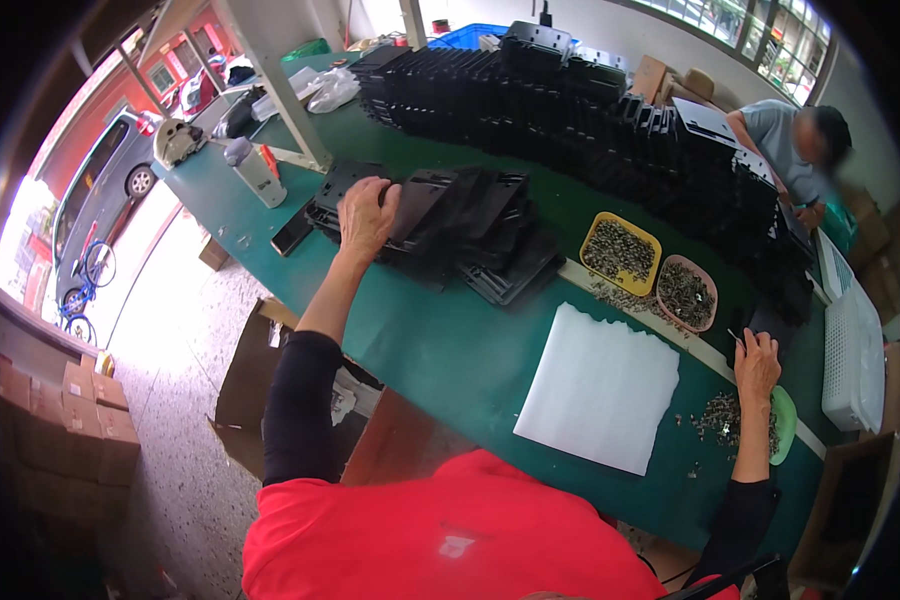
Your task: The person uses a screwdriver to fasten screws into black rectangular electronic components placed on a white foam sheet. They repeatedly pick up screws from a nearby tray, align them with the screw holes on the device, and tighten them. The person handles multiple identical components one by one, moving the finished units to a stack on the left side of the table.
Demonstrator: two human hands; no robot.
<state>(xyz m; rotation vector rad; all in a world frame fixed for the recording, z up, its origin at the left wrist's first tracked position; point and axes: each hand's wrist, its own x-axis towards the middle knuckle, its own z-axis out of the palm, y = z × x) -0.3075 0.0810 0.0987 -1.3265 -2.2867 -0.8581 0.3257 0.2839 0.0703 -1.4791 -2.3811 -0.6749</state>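
Note:
My left hand (pixel 368 212) reaches to the pile of flat black plastic panels (pixel 480 210) on the green table. Its fingers are bent around the edge of a panel at the left of this pile, fingertips partly hidden. On the right, my right hand (pixel 757 362) is closed, with the tip of a thin, light rod-like thing showing past the fingers. Under and beside that forearm lie loose small metal parts (pixel 718 418) and a light green tray (pixel 784 425). A white foam sheet (pixel 598 385) with a ragged far edge lies between my hands.
A yellow tray (pixel 653 277) and a pink tray (pixel 711 310) hold small metal parts. Long stacks of black panels (pixel 570 125) line the far side. A phone (pixel 292 230) and a bottle (pixel 255 174) are at left. A co-worker (pixel 795 150) sits far right, near a white basket (pixel 854 360).

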